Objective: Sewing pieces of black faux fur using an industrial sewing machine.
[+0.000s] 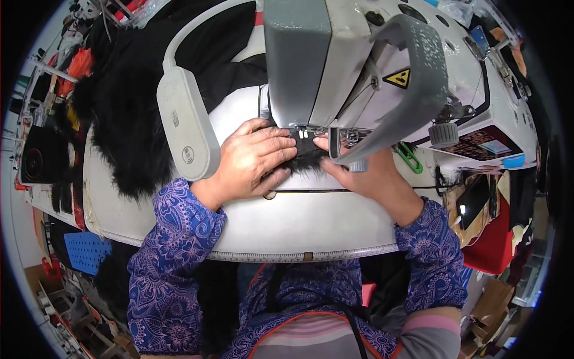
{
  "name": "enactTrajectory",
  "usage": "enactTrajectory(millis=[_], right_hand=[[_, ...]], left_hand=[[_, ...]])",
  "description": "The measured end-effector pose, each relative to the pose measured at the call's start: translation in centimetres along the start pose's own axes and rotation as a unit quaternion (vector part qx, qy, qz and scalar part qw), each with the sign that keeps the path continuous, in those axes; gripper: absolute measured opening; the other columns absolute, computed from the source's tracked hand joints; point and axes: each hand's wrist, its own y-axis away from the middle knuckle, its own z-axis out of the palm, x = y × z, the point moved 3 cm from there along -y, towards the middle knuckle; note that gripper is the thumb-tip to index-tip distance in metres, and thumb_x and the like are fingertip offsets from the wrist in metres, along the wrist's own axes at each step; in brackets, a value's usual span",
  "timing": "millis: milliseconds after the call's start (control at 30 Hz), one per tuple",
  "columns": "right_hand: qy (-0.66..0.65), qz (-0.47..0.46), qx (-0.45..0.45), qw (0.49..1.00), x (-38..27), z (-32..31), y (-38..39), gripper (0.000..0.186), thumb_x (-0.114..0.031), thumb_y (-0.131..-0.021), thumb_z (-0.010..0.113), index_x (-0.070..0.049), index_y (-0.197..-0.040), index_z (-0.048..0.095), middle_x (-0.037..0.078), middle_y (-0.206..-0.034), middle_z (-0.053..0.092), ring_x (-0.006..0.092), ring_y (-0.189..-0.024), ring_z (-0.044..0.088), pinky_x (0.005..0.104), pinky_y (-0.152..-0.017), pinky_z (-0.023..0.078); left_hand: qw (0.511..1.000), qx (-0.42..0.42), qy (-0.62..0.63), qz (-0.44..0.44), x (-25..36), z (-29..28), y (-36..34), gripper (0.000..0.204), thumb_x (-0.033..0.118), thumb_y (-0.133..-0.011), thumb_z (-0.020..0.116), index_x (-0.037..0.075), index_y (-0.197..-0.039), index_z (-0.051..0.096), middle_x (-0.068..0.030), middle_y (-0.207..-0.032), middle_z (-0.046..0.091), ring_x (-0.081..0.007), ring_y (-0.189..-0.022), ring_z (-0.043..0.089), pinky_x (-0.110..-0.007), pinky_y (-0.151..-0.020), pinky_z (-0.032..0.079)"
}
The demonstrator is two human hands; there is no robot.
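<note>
A piece of black furry fabric [310, 160] lies under the head of a grey and white sewing machine [297, 66]. My left hand [254, 158] is closed on the left part of this fabric, its fingers close together and the thumb nearer me. From the right, my right hand [372, 175] rests on the fabric's other edge, thumb and forefinger apart. The grey guard arm [427, 78] and a knob hide its other fingers. Between the hands shows the metal presser foot [302, 134]; the needle itself cannot be made out.
A white lamp [188, 122] on a curved arm hangs beside my left wrist. More black fur fabric [128, 137] heaps over the table's left side. Green thread snips [408, 158] lie right of my right hand; a phone [473, 202] lies farther right. A measuring tape [308, 256] edges the table.
</note>
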Motion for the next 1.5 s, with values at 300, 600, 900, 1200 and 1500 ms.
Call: enactTrajectory(millis=[300,600,900,1200,1500], right_hand=[[0.055,0.035,-0.061,0.996,0.6,0.8,0.0,0.035,-0.025,-0.08,0.077,-0.017,-0.113,0.071,0.008,-0.098,0.072,0.0253,-0.085,0.069,0.0366,-0.079,0.054],[0.039,0.027,-0.02,0.999,0.2,0.4,0.0,0.038,-0.029,-0.081,0.076,-0.022,-0.118,0.069,0.006,-0.098,0.072,0.0264,-0.085,0.069,0.0388,-0.08,0.053],[0.07,0.025,-0.028,0.997,0.4,0.3,-0.5,0.038,-0.027,-0.078,0.079,-0.021,-0.115,0.072,0.006,-0.089,0.072,0.0215,-0.078,0.069,0.0345,-0.076,0.053],[0.013,-0.126,0.07,0.99,-1.3,-0.3,-0.6,0.03,-0.017,-0.07,0.08,-0.012,-0.098,0.072,0.003,-0.099,0.07,0.0226,-0.09,0.068,0.0355,-0.077,0.054],[-0.033,-0.062,0.055,0.996,-0.6,-0.1,-0.4,0.027,-0.011,-0.068,0.076,-0.007,-0.093,0.069,0.003,-0.103,0.07,0.0242,-0.095,0.068,0.0397,-0.08,0.054]], left_hand=[[0.998,-0.052,0.004,-0.047,-0.7,-0.1,-0.4,0.029,0.019,-0.076,0.073,0.006,-0.102,0.071,-0.0081,-0.108,0.07,-0.0245,-0.103,0.066,-0.047,-0.104,0.04],[0.998,-0.046,0.004,-0.053,-1.1,0.0,-0.4,0.028,0.019,-0.077,0.072,0.007,-0.101,0.069,-0.0078,-0.109,0.069,-0.0249,-0.102,0.066,-0.047,-0.105,0.04],[0.998,-0.055,0.023,-0.034,-1.3,0.1,-0.6,0.026,0.017,-0.073,0.072,0.007,-0.097,0.069,-0.0067,-0.104,0.069,-0.0256,-0.101,0.065,-0.047,-0.104,0.041],[0.997,0.017,-0.046,0.06,0.6,0.5,-1.1,0.025,0.012,-0.063,0.072,0.009,-0.088,0.069,-0.0026,-0.092,0.066,-0.0212,-0.085,0.061,-0.035,-0.077,0.047],[0.996,-0.002,-0.092,-0.001,-0.1,-1.2,-0.2,0.025,0.012,-0.068,0.07,0.011,-0.093,0.067,-0.0017,-0.095,0.063,-0.0206,-0.09,0.06,-0.034,-0.079,0.046]])
